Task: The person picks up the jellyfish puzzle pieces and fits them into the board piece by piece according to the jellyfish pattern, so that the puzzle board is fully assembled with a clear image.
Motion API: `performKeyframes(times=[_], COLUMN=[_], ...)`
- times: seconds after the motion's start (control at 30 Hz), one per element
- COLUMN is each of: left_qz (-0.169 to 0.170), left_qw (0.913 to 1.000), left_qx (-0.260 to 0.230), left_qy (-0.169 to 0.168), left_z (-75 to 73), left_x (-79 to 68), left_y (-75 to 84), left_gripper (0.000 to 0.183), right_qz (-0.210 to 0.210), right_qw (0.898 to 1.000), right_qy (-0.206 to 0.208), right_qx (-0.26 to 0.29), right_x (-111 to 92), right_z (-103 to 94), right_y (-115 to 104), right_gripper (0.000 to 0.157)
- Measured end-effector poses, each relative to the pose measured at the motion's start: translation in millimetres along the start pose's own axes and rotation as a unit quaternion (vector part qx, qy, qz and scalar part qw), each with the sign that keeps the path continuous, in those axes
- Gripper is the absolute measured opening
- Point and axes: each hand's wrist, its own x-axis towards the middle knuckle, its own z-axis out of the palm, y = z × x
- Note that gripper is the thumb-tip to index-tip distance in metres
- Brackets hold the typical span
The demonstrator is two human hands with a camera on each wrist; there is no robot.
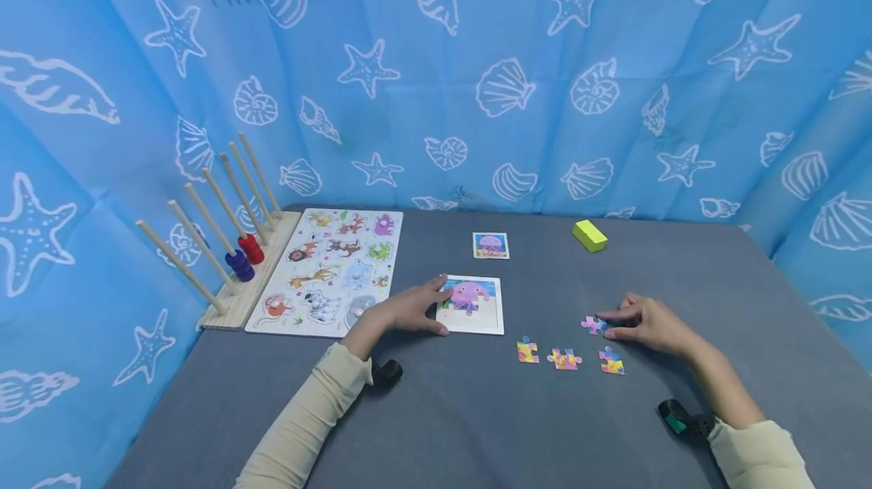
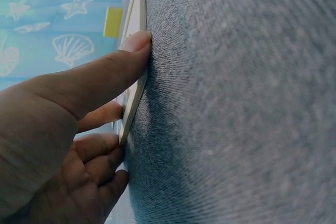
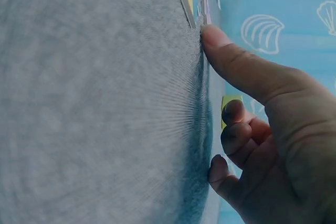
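My left hand (image 1: 411,308) grips the left side of a square wooden puzzle board (image 1: 496,315), thumb at the near corner and fingers at the far one. The board bears part of a pink octopus picture, with bare wood at the lower right. In the left wrist view the thumb and fingertips lie along the board's edge (image 2: 137,95). My right hand (image 1: 647,324) pinches a pink and blue jigsaw piece (image 1: 591,325) between thumb and forefinger, its other fingers curled. Nearer me lie a yellow corner piece (image 1: 527,351), a yellow-pink piece (image 1: 565,359) and another yellow-blue piece (image 1: 611,361).
A small octopus picture card (image 1: 490,245) lies behind the board. A yellow block (image 1: 590,235) stands at the back right. To the left are an animal peg puzzle (image 1: 323,273) and a wooden rack (image 1: 232,298) with upright rods, red and blue rings. A blue curtain (image 1: 436,80) hangs behind.
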Motion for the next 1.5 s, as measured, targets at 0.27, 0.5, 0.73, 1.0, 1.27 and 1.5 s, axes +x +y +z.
performKeyframes(times=[0.27, 0.5, 0.73, 1.0, 1.27, 1.5], left_qz=[-0.009, -0.009, -0.008, -0.007, -0.007, -0.006], left_qw=[0.9999, 1.0000, 1.0000, 0.9999, 0.9999, 0.9999], left_qx=[-0.006, 0.002, -0.003, -0.006, -0.007, -0.008], left_qy=[0.003, -0.002, -0.002, -0.004, -0.007, -0.010], left_z=[0.3, 0.3, 1.1, -0.4, -1.5, -1.8], left_x=[0.6, 1.2, 1.1, 0.5, 0.5, 0.6], left_y=[0.4, 0.0, -0.6, 0.3, -0.2, -0.4], left_gripper=[0.079, 0.080, 0.080, 0.080, 0.080, 0.080], right_qz=[0.011, 0.013, 0.030, -0.010, -0.030, -0.044], right_qw=[0.999, 0.999, 0.999, 0.999, 0.999, 0.999], right_qy=[0.033, 0.048, 0.037, 0.036, 0.027, -0.002], right_qx=[0.003, 0.000, 0.001, 0.025, 0.030, 0.008], right_x=[-2, -1, 5, 34, 79, 104], right_z=[2.6, 5.9, 5.9, 10.1, 28.8, 50.7], right_y=[1, 0, -7, -31, -72, -92], right_gripper=[0.023, 0.017, 0.018, 0.016, 0.019, 0.021])
